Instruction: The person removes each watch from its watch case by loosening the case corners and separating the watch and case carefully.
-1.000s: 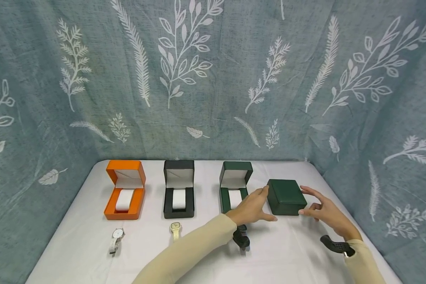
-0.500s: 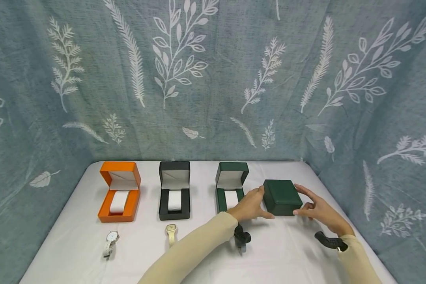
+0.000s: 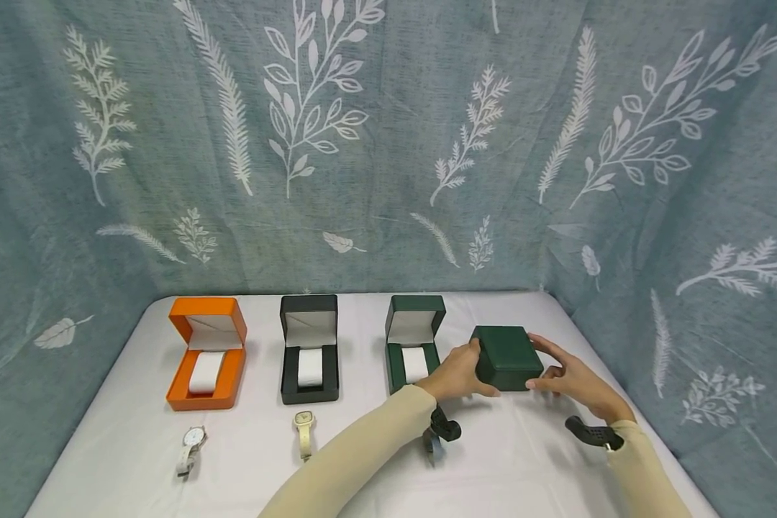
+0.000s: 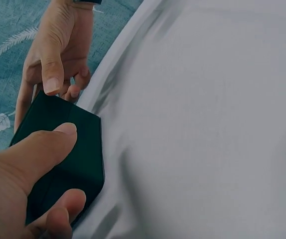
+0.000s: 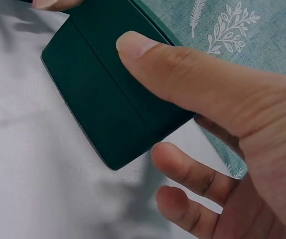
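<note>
A closed dark green watch box (image 3: 508, 357) stands on the right part of the white table, between my two hands. My left hand (image 3: 455, 372) holds its left side, and the left wrist view shows that thumb lying across the box (image 4: 89, 154). From the right, my right hand (image 3: 573, 378) grips the box with thumb at the front and index finger towards the back. In the right wrist view the thumb presses near the lid seam of the box (image 5: 95, 92), while two lower fingers (image 5: 183, 169) hang loosely curled beside it.
Open watch boxes with white cushions stand in a row: orange (image 3: 208, 398), black (image 3: 310, 394) and green (image 3: 397, 370). In front lie a white-dialled watch (image 3: 191, 450) and a gold-coloured watch (image 3: 304, 433). A greyish watch (image 3: 433, 450) lies by my left forearm. A patterned curtain (image 3: 362, 266) surrounds the table.
The head view has turned slightly right, so everything sits further left in it. My right hand's fingers have come in closer against the green box. The box stays in place on the table.
</note>
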A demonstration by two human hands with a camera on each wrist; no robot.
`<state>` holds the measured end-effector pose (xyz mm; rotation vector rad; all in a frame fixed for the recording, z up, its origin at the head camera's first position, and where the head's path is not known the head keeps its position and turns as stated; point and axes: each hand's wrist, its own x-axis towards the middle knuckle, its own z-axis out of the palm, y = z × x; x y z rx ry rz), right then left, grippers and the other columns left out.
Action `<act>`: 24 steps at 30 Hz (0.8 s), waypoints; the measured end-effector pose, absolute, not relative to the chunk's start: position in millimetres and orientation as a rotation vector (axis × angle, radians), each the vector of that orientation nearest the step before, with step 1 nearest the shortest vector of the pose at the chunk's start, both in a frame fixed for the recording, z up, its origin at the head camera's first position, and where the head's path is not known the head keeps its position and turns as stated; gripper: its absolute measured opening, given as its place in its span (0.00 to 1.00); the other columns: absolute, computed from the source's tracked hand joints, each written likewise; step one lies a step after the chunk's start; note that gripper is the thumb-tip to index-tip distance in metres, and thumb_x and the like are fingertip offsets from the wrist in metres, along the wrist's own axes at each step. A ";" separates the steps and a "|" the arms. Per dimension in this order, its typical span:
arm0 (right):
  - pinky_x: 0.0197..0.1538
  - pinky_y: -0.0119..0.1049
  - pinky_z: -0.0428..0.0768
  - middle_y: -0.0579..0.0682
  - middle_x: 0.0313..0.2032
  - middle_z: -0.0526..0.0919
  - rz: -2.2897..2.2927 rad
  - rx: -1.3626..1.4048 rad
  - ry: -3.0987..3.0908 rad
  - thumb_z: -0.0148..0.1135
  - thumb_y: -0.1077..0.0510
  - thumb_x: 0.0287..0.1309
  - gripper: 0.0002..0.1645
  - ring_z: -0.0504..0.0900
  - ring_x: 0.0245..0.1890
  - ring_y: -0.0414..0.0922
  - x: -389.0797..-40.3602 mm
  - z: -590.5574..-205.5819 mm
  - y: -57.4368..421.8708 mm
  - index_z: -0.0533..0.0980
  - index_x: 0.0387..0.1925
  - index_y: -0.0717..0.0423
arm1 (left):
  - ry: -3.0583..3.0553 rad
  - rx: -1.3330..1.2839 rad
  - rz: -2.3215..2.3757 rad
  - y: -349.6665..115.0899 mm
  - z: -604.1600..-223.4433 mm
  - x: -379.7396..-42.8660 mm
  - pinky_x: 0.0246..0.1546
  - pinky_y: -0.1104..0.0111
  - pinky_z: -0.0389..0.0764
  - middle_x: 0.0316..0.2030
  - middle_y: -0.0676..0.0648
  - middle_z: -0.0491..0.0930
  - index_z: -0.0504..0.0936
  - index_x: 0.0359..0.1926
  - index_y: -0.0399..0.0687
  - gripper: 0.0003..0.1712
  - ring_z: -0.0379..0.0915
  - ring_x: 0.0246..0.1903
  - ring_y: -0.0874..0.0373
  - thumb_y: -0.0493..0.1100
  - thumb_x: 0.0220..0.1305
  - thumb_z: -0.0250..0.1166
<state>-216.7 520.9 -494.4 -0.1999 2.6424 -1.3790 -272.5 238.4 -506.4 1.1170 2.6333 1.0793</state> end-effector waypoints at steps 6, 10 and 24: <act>0.31 0.48 0.79 0.51 0.79 0.52 -1.394 -0.186 2.638 0.76 0.52 0.60 0.58 0.78 0.33 0.65 -215.4 -492.0 519.9 0.51 0.82 0.35 | 2.624 1.084 1.145 242.7 -510.9 -279.0 0.62 0.68 0.72 0.66 0.42 0.73 0.58 0.76 0.35 0.62 0.72 0.64 0.55 0.55 0.50 0.84; 0.32 0.48 0.79 0.52 0.79 0.52 -1.395 -0.180 2.638 0.77 0.51 0.59 0.58 0.78 0.33 0.65 -215.4 -492.3 519.4 0.52 0.82 0.36 | 2.579 1.024 1.205 243.9 -508.9 -282.5 0.60 0.66 0.74 0.65 0.42 0.73 0.58 0.75 0.36 0.62 0.74 0.62 0.54 0.54 0.50 0.84; 0.32 0.48 0.80 0.56 0.77 0.56 -1.362 -0.190 2.673 0.78 0.52 0.58 0.57 0.79 0.33 0.61 -220.4 -493.6 523.0 0.54 0.81 0.35 | 2.534 0.924 1.200 251.1 -505.9 -290.4 0.61 0.64 0.74 0.67 0.40 0.71 0.54 0.77 0.36 0.69 0.74 0.62 0.51 0.51 0.43 0.88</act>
